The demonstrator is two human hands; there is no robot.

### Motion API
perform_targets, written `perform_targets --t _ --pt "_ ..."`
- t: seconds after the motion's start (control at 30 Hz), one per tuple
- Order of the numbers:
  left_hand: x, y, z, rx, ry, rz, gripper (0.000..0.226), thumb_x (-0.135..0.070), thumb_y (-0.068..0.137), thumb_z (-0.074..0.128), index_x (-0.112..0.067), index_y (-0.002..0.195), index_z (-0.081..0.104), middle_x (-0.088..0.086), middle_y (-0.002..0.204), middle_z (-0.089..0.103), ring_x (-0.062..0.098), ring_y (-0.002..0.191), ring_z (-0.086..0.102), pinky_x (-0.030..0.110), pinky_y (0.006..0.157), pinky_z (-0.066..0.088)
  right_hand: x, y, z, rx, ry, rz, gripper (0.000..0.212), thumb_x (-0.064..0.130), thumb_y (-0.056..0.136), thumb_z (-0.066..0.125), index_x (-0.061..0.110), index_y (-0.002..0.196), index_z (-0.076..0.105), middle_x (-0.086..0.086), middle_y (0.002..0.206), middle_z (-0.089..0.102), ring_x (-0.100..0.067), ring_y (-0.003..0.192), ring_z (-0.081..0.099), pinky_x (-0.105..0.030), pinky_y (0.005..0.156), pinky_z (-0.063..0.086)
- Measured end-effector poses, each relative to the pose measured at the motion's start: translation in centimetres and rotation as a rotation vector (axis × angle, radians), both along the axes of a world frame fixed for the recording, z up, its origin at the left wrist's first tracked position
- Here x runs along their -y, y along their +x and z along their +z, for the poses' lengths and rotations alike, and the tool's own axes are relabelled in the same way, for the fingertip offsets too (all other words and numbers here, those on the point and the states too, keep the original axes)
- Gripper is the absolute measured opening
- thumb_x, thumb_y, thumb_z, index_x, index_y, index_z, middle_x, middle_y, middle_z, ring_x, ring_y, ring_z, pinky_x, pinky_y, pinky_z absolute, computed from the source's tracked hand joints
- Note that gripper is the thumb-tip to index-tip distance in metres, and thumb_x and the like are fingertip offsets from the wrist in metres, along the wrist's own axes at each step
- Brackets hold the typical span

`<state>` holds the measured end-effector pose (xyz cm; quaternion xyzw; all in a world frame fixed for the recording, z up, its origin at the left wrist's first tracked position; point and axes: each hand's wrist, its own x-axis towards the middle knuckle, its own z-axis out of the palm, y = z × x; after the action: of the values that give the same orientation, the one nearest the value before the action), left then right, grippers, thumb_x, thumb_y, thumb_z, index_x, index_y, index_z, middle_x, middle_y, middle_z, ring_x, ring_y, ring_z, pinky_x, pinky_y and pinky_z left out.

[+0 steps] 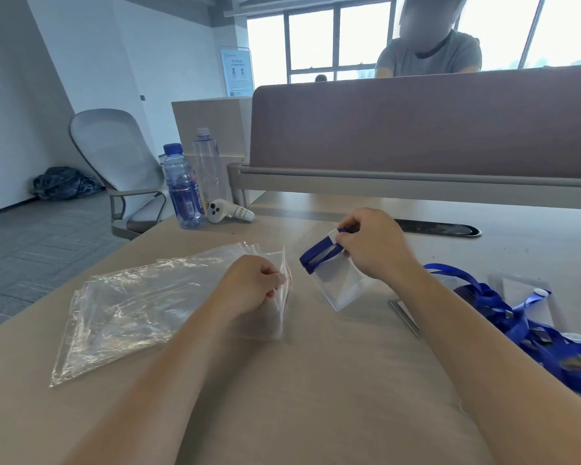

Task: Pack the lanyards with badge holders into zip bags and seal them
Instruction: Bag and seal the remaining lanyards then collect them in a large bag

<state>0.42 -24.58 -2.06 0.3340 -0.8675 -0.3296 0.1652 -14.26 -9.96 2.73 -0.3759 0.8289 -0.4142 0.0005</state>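
Observation:
My left hand [254, 285] pinches the red-striped mouth of a small clear zip bag [280, 303], which stands on edge above the table. My right hand [373, 245] grips a clear badge holder [337, 281] with a blue lanyard [317, 253] folded against its top, held just right of the bag's mouth. The holder hangs tilted above the table and is apart from the bag.
A stack of clear zip bags [121, 307] lies on the beige table [299, 380] at the left. A heap of blue lanyards with badge holders [530, 327] lies at the right. Two water bottles [185, 186] and a white controller [228, 211] stand behind. A person sits beyond the divider [416, 129].

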Motion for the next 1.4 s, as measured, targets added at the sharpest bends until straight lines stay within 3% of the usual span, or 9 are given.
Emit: perform_targets --t 0.13,0.3,0.43,0.6,0.93,1.2,1.4 --pt "0.1 -0.4 1.2 -0.152 0.219 0.000 0.006 -0.009 0.084 0.073 -0.004 0.085 0.070 0.006 0.069 0.068 0.015 0.061 0.062 0.026 0.066 0.056 -0.2 -0.1 0.6 -0.009 -0.100 -0.041 0.007 0.024 0.096 0.059 0.022 0.101 0.063 0.003 0.100 0.065 -0.016 0.086 0.061 -0.025 0.069 0.046" --pt "-0.2 -1.1 2.1 -0.266 0.503 -0.025 0.021 0.005 0.083 0.072 0.000 0.101 0.062 0.011 0.076 0.062 0.019 0.058 0.057 0.028 0.061 0.054 -0.7 -0.3 1.1 0.010 -0.204 -0.092 0.010 0.025 0.098 0.058 0.022 0.106 0.063 0.006 0.099 0.063 -0.013 0.087 0.058 -0.023 0.068 0.045" --pt "-1.3 -1.4 1.6 -0.234 0.506 -0.074 0.006 0.003 0.085 0.071 -0.001 0.088 0.068 0.007 0.066 0.059 0.013 0.049 0.052 0.022 0.053 0.050 -0.9 -0.4 1.5 0.064 -0.341 -0.104 0.008 0.024 0.098 0.058 0.021 0.104 0.063 0.004 0.097 0.066 -0.012 0.079 0.062 -0.023 0.069 0.054" --pt "-1.9 -1.6 0.9 -0.228 0.489 -0.102 0.006 0.003 0.085 0.071 0.003 0.090 0.067 0.009 0.064 0.058 0.011 0.045 0.052 0.021 0.049 0.050 -0.7 0.3 1.7 0.117 -0.432 -0.054 0.003 0.025 0.098 0.059 0.025 0.101 0.059 0.005 0.096 0.065 -0.014 0.083 0.066 -0.020 0.069 0.055" --pt "-1.4 -1.1 0.7 -0.311 0.537 -0.089 0.004 0.002 0.086 0.070 -0.002 0.085 0.070 0.009 0.067 0.063 0.015 0.054 0.058 0.024 0.058 0.055 -0.1 0.7 0.5 0.032 -0.311 -0.041 0.003 0.025 0.100 0.055 0.026 0.099 0.057 0.007 0.096 0.063 -0.013 0.081 0.062 -0.018 0.067 0.051" --pt "-1.1 -0.9 0.9 -0.469 0.606 -0.010 0.007 0.001 0.089 0.066 -0.004 0.085 0.068 0.011 0.074 0.065 0.020 0.064 0.061 0.033 0.071 0.061 0.3 1.5 0.1 0.062 -0.228 -0.012 0.009 0.022 0.094 0.062 0.025 0.087 0.059 0.004 0.083 0.068 -0.018 0.074 0.069 -0.042 0.074 0.060" --pt "-0.9 -0.7 1.0 -0.537 0.612 0.028 0.007 0.003 0.090 0.063 -0.003 0.089 0.063 0.008 0.069 0.061 0.018 0.057 0.059 0.032 0.065 0.060 0.4 2.0 0.0 0.087 -0.186 -0.002 0.012 0.019 0.093 0.063 0.024 0.083 0.059 0.005 0.077 0.068 -0.014 0.067 0.069 -0.038 0.071 0.061"
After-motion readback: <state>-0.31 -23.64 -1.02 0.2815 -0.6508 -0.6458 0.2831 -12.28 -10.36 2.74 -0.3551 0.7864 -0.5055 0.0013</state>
